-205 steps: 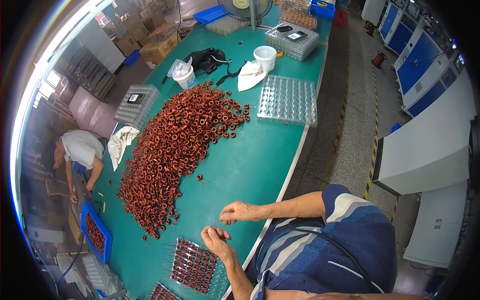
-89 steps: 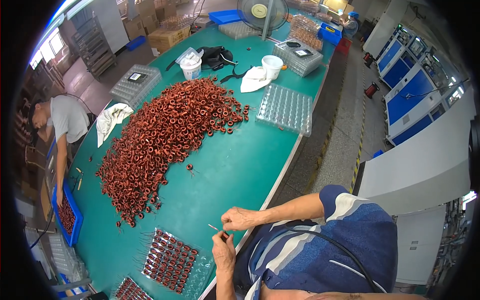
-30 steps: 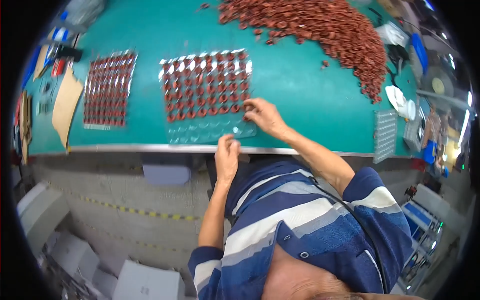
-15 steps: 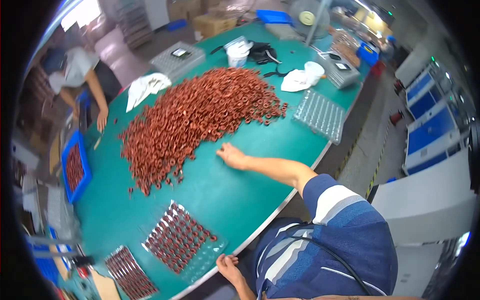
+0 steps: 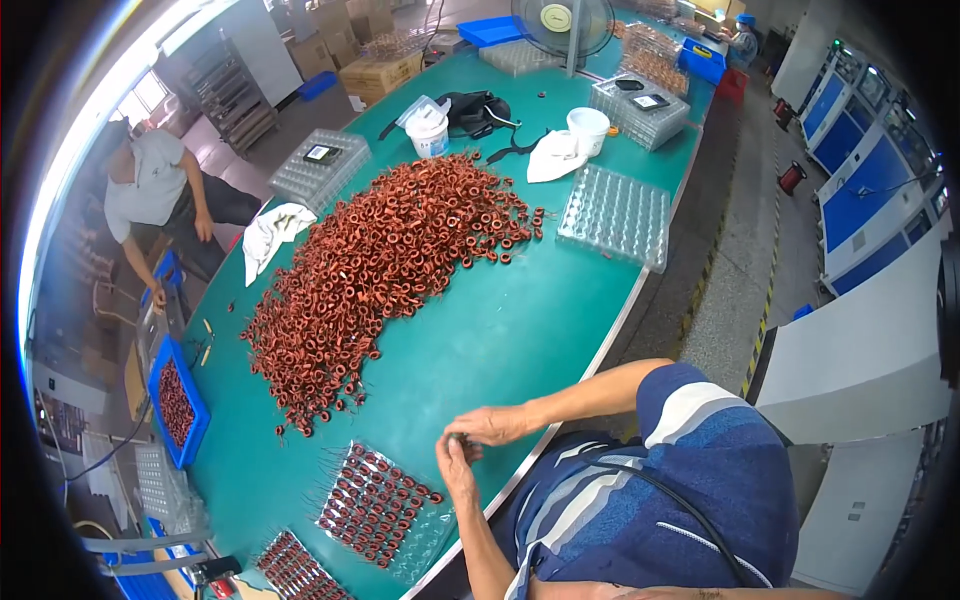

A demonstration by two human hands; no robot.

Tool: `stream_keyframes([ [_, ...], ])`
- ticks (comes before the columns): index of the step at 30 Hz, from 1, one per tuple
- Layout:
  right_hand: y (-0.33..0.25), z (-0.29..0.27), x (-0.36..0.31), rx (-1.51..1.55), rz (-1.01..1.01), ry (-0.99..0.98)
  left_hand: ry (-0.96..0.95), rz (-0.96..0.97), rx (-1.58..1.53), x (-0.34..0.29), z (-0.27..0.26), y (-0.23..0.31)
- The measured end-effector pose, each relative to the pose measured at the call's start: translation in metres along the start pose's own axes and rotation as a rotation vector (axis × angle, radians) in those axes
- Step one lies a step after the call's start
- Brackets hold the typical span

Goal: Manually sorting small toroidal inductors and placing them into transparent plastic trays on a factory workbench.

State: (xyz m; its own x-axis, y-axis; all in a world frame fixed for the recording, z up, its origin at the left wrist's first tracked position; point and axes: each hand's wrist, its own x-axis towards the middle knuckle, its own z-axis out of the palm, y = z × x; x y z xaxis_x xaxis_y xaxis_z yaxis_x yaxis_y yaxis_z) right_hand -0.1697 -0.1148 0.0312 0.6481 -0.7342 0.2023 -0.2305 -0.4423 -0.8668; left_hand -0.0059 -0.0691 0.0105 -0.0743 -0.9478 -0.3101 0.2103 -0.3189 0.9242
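Observation:
My right hand [image 5: 492,426] and my left hand [image 5: 456,468] meet at the table's near edge, fingers closed together. Whatever lies between the fingertips is too small and covered to make out. Just left of them is a clear plastic tray [image 5: 425,545] with rows of reddish-brown wire-wound ring coils [image 5: 372,505], thin leads sticking out. Its pockets on the side toward me hold no coils. Farther off spreads a large heap of loose ring coils [image 5: 390,250] of the same kind.
A second filled tray [image 5: 295,570] lies at the lower left, below a blue bin [image 5: 200,425] of coils. Beyond the heap are a white tub [image 5: 428,135], cloths and stacked clear trays [image 5: 640,110]. An empty clear tray [image 5: 615,215] lies right. Another person [image 5: 160,190] works at far left.
My right hand has come back from beside the heap toward me and now meets my left hand. The left hand has risen slightly from the tray's corner. The view has shifted.

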Motion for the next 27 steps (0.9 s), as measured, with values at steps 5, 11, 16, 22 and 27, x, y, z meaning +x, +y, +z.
stream_keyframes([
  [5, -0.013, 0.002, -0.026, 0.05, 0.245, 0.245, -0.135, -0.044, -0.013, -0.007, 0.008, -0.002],
  [11, -0.022, -0.012, -0.035, 0.44, 0.655, 0.179, -0.168, -0.082, -0.089, -0.019, 0.023, 0.013],
  [16, -0.011, -0.004, -0.04, 1.023, 0.786, 0.217, -0.182, -0.091, -0.022, -0.027, 0.027, 0.023],
  [22, -0.015, -0.007, -0.046, 0.59, 0.786, 0.13, -0.1, -0.214, -0.127, -0.033, 0.035, 0.029],
  [27, -0.006, -0.008, -0.045, 0.081, 0.448, 0.234, -0.052, -0.183, -0.172, -0.029, 0.039, 0.013],
])
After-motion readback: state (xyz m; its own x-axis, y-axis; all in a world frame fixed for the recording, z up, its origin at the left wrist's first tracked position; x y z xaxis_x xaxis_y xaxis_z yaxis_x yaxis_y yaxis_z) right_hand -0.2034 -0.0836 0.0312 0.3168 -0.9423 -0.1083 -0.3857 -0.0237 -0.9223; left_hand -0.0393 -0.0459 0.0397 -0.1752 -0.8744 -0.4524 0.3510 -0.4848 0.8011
